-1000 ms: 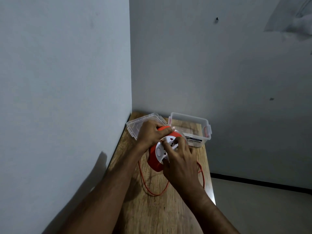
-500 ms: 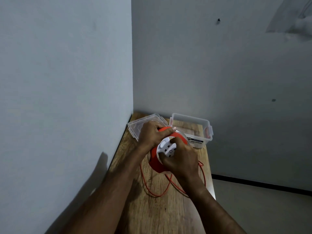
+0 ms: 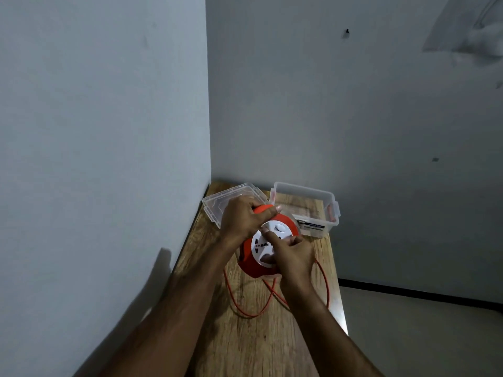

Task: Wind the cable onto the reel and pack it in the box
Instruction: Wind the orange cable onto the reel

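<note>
So my right hand (image 3: 295, 257) has swung round the white face of the reel (image 3: 268, 247) over the last second, fingers curled on it, and the loose cable (image 3: 272, 300) loop below looks a bit shorter, so winding's moving along. Left hand (image 3: 242, 219) grips the orange rim up top. Reel's mid-frame, held tilted over the table (image 3: 258, 344), orange body, white socket face. Box (image 3: 307, 210) sits open just behind, lid (image 3: 217, 205) to its left.

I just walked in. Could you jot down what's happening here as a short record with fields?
Activity: winding an orange cable onto a reel
Left hand: grips the reel's orange rim
Right hand: fingers on the reel's white socket face
Cable: partly loose, looped on the wooden table
Box: clear plastic, open, behind the reel
Lid: off, lying left of the box
</note>
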### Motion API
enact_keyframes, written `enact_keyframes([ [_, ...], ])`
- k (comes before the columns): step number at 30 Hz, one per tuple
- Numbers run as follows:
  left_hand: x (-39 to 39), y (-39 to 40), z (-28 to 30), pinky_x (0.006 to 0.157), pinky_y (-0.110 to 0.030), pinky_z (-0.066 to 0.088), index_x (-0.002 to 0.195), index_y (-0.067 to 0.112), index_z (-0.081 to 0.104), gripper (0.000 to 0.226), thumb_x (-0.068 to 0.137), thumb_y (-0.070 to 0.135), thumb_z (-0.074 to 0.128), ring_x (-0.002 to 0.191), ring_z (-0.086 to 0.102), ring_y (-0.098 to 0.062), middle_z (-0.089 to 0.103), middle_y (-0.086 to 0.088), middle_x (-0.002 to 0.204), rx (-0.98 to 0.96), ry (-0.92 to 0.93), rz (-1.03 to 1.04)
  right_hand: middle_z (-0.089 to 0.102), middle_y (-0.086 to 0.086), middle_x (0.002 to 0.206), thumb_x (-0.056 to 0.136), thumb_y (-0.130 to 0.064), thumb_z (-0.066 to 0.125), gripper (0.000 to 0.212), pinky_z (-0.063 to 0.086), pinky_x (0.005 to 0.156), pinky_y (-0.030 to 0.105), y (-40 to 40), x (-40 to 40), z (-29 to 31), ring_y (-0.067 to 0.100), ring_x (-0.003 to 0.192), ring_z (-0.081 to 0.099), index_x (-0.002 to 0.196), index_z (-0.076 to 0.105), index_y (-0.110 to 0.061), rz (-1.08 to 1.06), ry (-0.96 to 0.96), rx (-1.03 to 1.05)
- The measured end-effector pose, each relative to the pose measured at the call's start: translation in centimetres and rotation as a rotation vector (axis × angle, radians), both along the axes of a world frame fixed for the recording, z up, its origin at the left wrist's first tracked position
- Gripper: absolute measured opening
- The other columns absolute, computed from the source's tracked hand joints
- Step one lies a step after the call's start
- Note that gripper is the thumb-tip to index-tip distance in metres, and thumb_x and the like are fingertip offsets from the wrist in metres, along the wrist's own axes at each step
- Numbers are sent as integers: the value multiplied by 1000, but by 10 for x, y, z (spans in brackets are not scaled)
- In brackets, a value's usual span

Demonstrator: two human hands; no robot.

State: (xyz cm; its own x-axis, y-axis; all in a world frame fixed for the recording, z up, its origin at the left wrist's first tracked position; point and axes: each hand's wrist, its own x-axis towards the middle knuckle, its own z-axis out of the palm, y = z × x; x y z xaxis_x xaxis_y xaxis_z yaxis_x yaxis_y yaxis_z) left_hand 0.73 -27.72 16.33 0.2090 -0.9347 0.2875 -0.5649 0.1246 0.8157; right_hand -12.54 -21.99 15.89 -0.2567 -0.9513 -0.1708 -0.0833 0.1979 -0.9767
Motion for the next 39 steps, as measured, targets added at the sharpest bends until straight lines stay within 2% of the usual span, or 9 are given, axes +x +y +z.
enact_keyframes([
  [3, 3, 0, -1, 59, -44, 59, 71, 12, 77, 55, 80, 66, 70, 57, 69, -16, 74, 1, 66, 4, 80, -2, 68, -6, 78, 80, -24, 82, 22, 47, 58, 7, 15, -12, 4, 6, 63, 64, 84, 64, -15, 90, 546, -567],
  [5, 4, 0, 0, 55, -43, 57, 65, 11, 74, 63, 76, 73, 66, 53, 66, -19, 71, -1, 60, -4, 79, 3, 68, 1, 91, 78, -19, 82, 22, 46, 69, 10, 21, -20, 3, 10, 75, 63, 94, 67, -14, 201, 878, -839],
  [9, 3, -3, -2, 52, -40, 54, 62, 12, 72, 58, 80, 68, 70, 50, 63, -20, 67, -1, 55, 10, 64, -7, 55, 11, 127, 71, -25, 82, 58, 55, 86, 48, 19, -23, -4, 29, 115, 57, 125, 60, -23, 402, 1151, -743],
  [17, -3, 1, 3, 60, -44, 60, 69, 15, 75, 47, 83, 60, 73, 58, 68, -18, 70, 0, 63, 22, 43, -33, 52, 16, 135, 59, -51, 87, 84, 51, 86, 46, 14, -25, 4, 33, 119, 57, 134, 58, -26, 374, 1326, -620],
  [25, 1, 4, 7, 63, -47, 60, 74, 13, 78, 67, 74, 79, 62, 62, 70, -22, 73, -3, 68, 23, 21, -49, 66, 16, 114, 55, -41, 91, 79, 60, 81, 50, 9, -23, 4, 37, 100, 68, 125, 66, -16, 392, 1260, -715],
  [30, -1, 7, 10, 72, -43, 64, 85, 13, 80, 50, 83, 62, 72, 71, 72, -15, 77, -2, 81, 35, 25, -15, 76, 8, 103, 67, -42, 83, 61, 63, 74, 39, -1, -22, 5, 25, 84, 75, 121, 68, -18, 389, 1071, -645],
  [35, -3, 4, 8, 59, -45, 59, 69, 15, 74, 57, 77, 72, 68, 62, 69, -16, 73, 2, 68, -32, 58, -10, 68, -10, 101, 69, -41, 88, 53, 49, 66, 4, 5, -12, 8, -2, 84, 65, 112, 63, -21, 216, 645, -482],
  [37, -4, 0, 5, 61, -43, 58, 72, 17, 76, 60, 77, 75, 66, 64, 69, -12, 74, 4, 70, -78, 14, -12, 62, -12, 99, 63, -44, 91, 57, 53, 67, 10, 3, -6, 8, -1, 87, 62, 106, 60, -24, 96, 456, -311],
  [39, -3, -3, 1, 64, -41, 58, 76, 19, 77, 62, 78, 79, 63, 67, 70, -10, 74, 6, 73, -115, -29, -8, 65, -8, 98, 54, -51, 93, 63, 59, 73, 28, -5, -1, 3, 11, 90, 67, 100, 63, -20, -17, 319, -92],
])
